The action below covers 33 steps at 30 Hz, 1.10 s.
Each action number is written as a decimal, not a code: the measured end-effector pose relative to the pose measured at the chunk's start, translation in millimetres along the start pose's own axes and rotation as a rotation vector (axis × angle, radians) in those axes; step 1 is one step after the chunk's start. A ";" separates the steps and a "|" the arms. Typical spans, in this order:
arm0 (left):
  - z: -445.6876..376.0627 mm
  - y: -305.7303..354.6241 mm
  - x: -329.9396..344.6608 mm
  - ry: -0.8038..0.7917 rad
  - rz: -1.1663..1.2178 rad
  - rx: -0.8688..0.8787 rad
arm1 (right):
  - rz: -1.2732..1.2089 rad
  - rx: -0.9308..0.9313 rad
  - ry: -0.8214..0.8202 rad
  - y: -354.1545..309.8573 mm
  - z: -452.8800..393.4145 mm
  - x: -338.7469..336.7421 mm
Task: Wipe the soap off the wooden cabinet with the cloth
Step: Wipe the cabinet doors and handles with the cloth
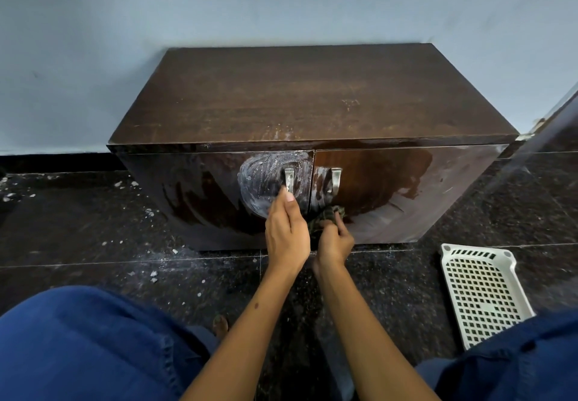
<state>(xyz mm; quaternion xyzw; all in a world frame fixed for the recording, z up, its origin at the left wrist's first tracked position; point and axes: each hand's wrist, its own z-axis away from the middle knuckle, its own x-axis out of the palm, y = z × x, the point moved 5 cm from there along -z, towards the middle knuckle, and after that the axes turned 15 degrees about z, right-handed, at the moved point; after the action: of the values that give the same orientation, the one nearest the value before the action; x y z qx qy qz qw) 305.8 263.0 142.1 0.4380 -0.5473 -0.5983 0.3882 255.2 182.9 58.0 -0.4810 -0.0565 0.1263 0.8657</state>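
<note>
Dark speckled stone floor point(93, 238) fills the lower frame. The wooden cabinet point(312, 97) sits on it mid-frame, a white perforated basket point(481, 294) lower right, and whitish crumbs point(153, 274) scattered at left.

One cabinet point(312, 94), two handles point(288, 178), one cloth point(325, 214), one basket point(483, 291).
</note>
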 end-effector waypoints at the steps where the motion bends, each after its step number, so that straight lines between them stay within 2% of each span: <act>1: 0.2 -0.3 -0.2 0.006 0.014 -0.006 | -0.002 0.000 0.001 -0.4 -1.7 -1.0; 5: -0.1 -2.5 -2.4 0.062 0.073 -0.034 | 0.072 -0.280 0.066 -23.4 12.6 -2.2; 7: 0.2 -5.5 -3.9 0.080 0.090 -0.042 | 0.155 -0.320 0.077 -17.9 14.1 0.3; 12: -1.1 -5.1 -3.0 0.100 0.107 -0.034 | 0.249 -0.151 -0.039 3.7 12.2 10.2; 16: -3.2 -7.6 -5.4 0.112 0.104 -0.024 | 0.247 -0.321 -0.001 -14.5 20.9 15.1; 18: -2.9 -9.0 -7.0 0.113 0.111 -0.037 | 0.252 -0.337 0.017 -11.0 20.6 15.1; 23: -5.9 -9.2 -9.1 0.107 0.148 -0.050 | 0.173 -0.121 0.027 2.0 15.3 20.8; 28: -8.4 -12.3 -9.2 0.113 0.143 -0.056 | 0.243 -0.358 -0.014 -12.7 22.0 18.2; 30: -8.5 -13.0 -9.1 0.102 0.161 -0.065 | 0.279 -0.388 -0.005 -5.8 19.4 14.9; 33: -10.0 -11.7 -10.3 0.080 0.166 -0.078 | 0.224 -0.176 0.110 8.6 2.6 4.5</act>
<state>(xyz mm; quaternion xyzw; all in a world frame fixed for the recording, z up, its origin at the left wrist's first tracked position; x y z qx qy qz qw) 318.8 270.7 131.3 0.3995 -0.5419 -0.5669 0.4747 257.6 190.6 52.0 -0.5647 0.0343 0.1902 0.8024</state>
